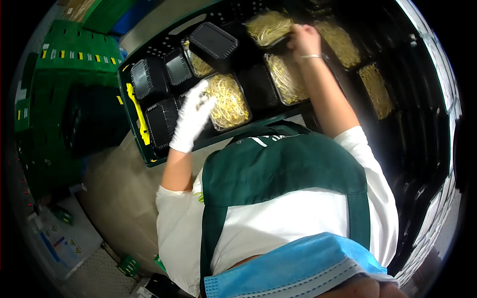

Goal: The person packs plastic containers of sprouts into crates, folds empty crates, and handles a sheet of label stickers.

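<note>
Several packs of pale yellow sprouts (229, 102) lie in a dark crate (211, 141).

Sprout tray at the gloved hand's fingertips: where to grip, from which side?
Likely the two long rims of the sprout tray, from above, left hand on the left one: sprouts fill the top, the right rim shows exposed, and the crate's near wall runs close to the short end.

Seeing green crates (74, 72) stacked along the left, bearing small yellow labels (80, 55). Glimpsing something blue (130, 19) near the top edge. Noticing a pale board (85, 232) with warning triangles at lower left, and spotting a small green object (128, 266) nearby.
</note>
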